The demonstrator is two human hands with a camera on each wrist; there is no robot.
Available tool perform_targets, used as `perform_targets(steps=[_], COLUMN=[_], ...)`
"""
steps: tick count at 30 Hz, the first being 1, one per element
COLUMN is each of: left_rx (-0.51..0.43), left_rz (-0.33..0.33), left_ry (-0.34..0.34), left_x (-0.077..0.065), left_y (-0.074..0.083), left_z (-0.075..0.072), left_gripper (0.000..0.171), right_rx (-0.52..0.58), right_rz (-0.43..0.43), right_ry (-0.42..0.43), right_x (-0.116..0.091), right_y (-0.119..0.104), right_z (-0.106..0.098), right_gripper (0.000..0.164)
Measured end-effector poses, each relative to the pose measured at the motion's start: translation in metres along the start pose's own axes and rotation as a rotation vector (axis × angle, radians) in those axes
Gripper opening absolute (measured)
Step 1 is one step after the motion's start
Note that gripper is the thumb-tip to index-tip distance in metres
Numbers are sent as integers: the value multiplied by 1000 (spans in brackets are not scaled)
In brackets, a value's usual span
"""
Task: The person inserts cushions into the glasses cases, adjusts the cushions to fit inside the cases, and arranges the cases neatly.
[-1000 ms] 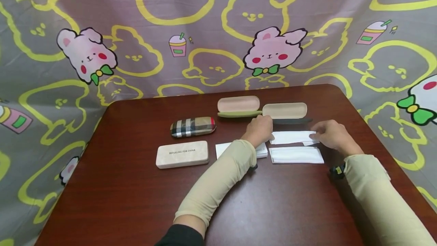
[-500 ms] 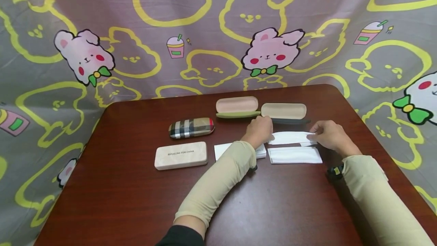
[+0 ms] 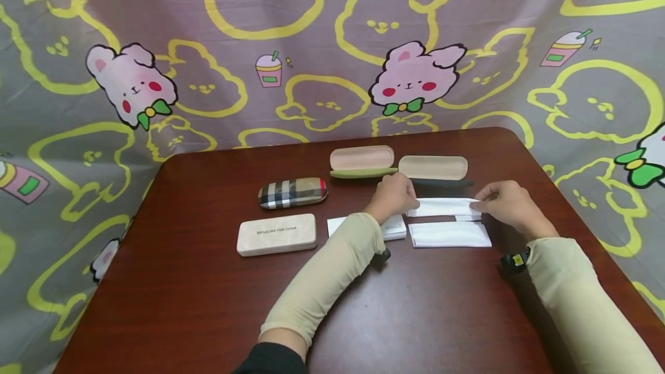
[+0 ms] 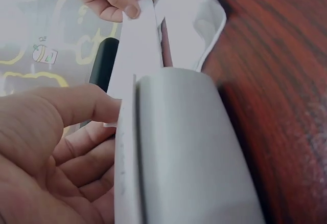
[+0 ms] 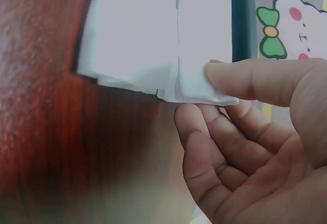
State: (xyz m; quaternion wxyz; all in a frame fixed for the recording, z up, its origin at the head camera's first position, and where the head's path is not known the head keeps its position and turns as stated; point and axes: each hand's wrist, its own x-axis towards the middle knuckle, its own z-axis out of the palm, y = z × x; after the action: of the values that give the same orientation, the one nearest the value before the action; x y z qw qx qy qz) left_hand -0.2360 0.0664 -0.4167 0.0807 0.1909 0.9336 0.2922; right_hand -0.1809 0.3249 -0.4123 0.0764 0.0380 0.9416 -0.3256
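Observation:
In the head view, a folded white cloth [image 3: 441, 207] stretches between the two hands. My left hand [image 3: 393, 196] pinches its left end; in the left wrist view the thumb lies on top and the other fingers curl beneath. At the opposite end my right hand [image 3: 511, 206] pinches a corner, and its thumb [image 5: 245, 78] presses on the cloth's face in the right wrist view. A second folded white cloth [image 3: 449, 235] lies on the table just in front. Beside the left forearm sits a white case [image 3: 396, 228], partly hidden by the sleeve.
Behind the hands, a dark glasses case [image 3: 433, 169] with a beige lining and a green one [image 3: 362, 160] with a pink lining stand open. Left of them lie a plaid case [image 3: 293, 193] and a cream case [image 3: 277, 234]. A patterned curtain [image 3: 322, 45] hangs behind the table [image 3: 182, 281].
The held cloth bowed upward half a second ago and is now drawn straighter. Both hands keep hold of its ends, with the left hand shifted very slightly. The cases have stayed put.

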Motion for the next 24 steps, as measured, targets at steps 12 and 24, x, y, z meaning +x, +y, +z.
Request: perform_targets(steps=[12, 24], left_rx=[-40, -143], left_rz=[62, 55], left_ry=[-4, 29], left_x=[2, 4], left_y=[-2, 1], left_z=[-13, -29], left_gripper=[8, 5], right_rx=[74, 90], right_rz=[-15, -57], right_ry=[-28, -14], right_x=[-2, -1], right_y=[-9, -18], right_z=[-9, -20], right_gripper=[27, 32])
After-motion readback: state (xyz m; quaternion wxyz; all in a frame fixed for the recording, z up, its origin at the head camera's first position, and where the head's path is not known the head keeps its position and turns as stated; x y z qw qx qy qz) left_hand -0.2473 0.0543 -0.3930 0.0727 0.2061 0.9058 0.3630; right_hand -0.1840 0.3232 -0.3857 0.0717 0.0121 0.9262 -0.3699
